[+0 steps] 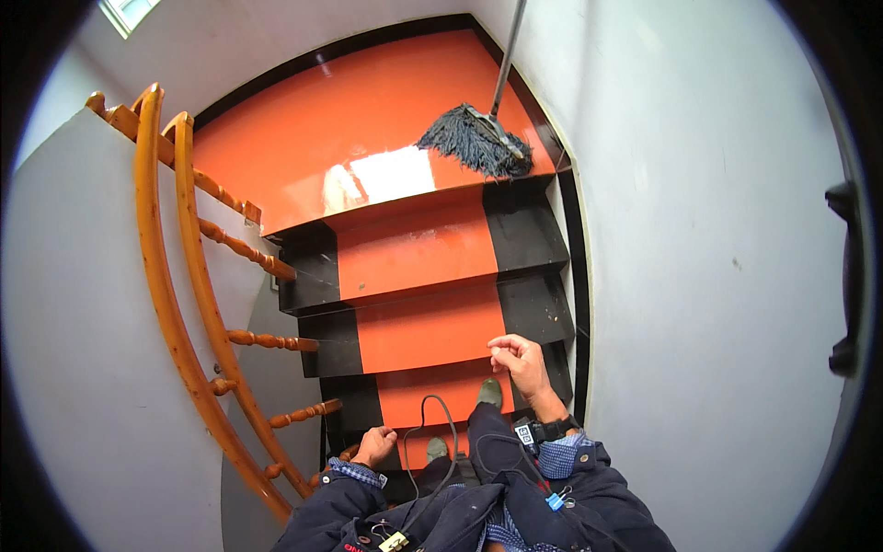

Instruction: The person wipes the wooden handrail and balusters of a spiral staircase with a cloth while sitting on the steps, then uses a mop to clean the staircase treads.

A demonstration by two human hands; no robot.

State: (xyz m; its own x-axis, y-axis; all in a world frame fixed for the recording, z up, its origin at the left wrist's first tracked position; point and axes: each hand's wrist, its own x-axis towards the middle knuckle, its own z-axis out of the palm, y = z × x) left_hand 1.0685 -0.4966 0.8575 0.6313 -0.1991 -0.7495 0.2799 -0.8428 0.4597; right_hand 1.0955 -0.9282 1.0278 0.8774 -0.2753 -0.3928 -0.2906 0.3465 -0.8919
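My left hand [376, 445] is low in front of me, beside the wooden stair railing, with its fingers curled and nothing visible in them. Farther forward, my right hand [521, 366] hovers above the stair treads with loosely bent, slightly spread fingers, holding nothing. A string mop with a dark grey head [479, 141] rests near the edge of the orange landing [296, 117], out of reach of both hands. Its handle [509, 58] leans up along the wall, and its upper end is out of view. Orange and black stairs [431, 324] rise from my shoes to the landing.
A wooden handrail [155, 276] with turned balusters [259, 259] runs along the left. The white wall [697, 262] closes off the right, with a black skirting at its foot. A dark cable loop [452, 431] hangs before my jacket. Light glares off the landing.
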